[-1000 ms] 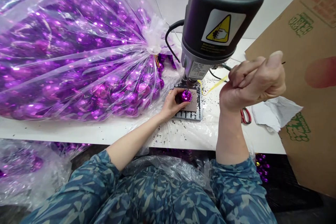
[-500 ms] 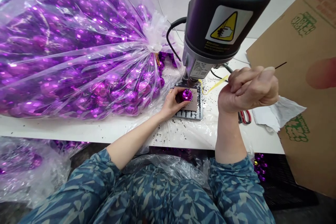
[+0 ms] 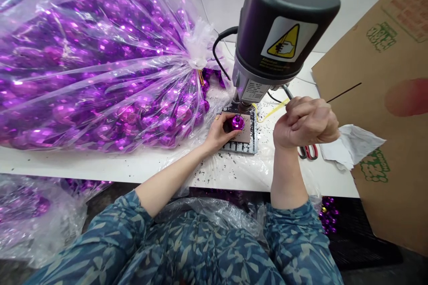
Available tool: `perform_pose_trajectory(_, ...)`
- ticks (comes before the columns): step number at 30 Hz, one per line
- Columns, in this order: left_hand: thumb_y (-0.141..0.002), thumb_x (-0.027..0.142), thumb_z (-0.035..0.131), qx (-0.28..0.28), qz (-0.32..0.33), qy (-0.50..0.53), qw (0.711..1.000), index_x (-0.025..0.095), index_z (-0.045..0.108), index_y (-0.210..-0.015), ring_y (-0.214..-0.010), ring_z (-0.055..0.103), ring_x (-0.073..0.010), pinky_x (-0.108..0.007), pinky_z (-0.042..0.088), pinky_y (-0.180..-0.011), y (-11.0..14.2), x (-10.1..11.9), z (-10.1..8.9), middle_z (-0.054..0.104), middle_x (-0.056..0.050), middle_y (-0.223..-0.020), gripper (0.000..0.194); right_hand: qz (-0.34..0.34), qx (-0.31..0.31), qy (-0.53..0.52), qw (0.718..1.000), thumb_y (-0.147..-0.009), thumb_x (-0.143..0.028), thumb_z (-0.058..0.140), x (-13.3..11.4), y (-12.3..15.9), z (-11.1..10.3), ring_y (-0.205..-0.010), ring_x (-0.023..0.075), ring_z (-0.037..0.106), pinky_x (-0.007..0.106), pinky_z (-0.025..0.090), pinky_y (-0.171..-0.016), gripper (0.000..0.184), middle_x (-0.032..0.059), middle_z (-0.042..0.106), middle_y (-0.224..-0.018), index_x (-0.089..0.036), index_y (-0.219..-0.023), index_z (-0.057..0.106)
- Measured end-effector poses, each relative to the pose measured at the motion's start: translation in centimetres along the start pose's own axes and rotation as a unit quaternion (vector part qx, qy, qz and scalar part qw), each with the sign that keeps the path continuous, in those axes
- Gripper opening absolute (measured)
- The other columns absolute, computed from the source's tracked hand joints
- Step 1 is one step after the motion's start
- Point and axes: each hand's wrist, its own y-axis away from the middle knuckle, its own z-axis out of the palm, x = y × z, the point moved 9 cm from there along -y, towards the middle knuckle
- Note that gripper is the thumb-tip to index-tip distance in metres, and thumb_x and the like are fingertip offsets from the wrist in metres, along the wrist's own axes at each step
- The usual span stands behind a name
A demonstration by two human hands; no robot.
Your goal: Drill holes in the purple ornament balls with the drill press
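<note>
My left hand (image 3: 220,132) is closed on a shiny purple faceted ball (image 3: 237,122), thumb and fingers at its left side. The ball rests on a brown board (image 3: 245,136) over the slotted metal base (image 3: 253,147) of a small black bench drill press (image 3: 284,22). Just above the ball is the machine's chuck (image 3: 244,106); a dark spot shows at the ball's top. To the right, my right hand (image 3: 306,121) is raised in a fist around the press's lever (image 3: 286,91), a grey rod mostly hidden by the fingers.
A big clear bag (image 3: 117,67) of purple balls fills the left of the white table (image 3: 117,164). Red-handled scissors (image 3: 311,152) and white paper (image 3: 351,144) lie right, beside a cardboard box (image 3: 374,98). Dark shreds dot the tabletop; a yellow strip (image 3: 274,109) lies behind.
My right hand has moved a little down and left with the lever. The left hand and ball keep their place on the board. The whole view has shifted slightly.
</note>
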Motion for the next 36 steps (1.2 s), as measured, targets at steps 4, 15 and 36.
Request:
perform_pose_trajectory(4,-0.078,0.029,0.093,0.003,0.001,-0.005,1.0,0.023,0.07,-0.121,-0.119,0.066,-0.0303,-0.047,0.05,-0.107,0.0,0.1,0.0,0.075,-0.01,-0.125,0.049,-0.005,0.011,0.042,0.999,-0.087,-0.046,0.063,0.7,0.5,-0.8,-0.035,0.0009,0.012,0.022,0.012,-0.038,0.073,-0.0067,0.011,-0.037,-0.016,-0.054,0.005)
perform_pose_trajectory(15,-0.076,0.023,0.091,0.01,-0.008,-0.005,1.0,0.02,0.066,-0.117,-0.117,0.066,-0.0304,-0.047,0.051,-0.104,0.0,0.4,0.3,0.072,-0.012,-0.123,0.048,0.116,-0.013,0.03,0.993,-0.093,-0.045,0.068,0.1,-3.1,2.6,-0.035,0.0006,0.026,0.023,0.018,-0.038,0.069,-0.0074,0.025,-0.041,-0.018,-0.048,0.024)
perform_pose_trajectory(36,-0.092,0.002,0.051,-0.06,-0.074,-0.493,0.865,-0.001,0.066,-0.132,-0.147,0.047,-0.0467,-0.058,0.042,-0.116,-13.2,0.4,-4.3,0.056,-0.035,-0.149,0.043,0.176,-0.043,0.009,0.983,-0.092,-0.041,0.069,1.3,-5.1,4.5,-0.034,-0.001,0.031,0.019,0.018,-0.034,0.064,-0.0103,0.033,-0.041,-0.02,-0.052,0.023)
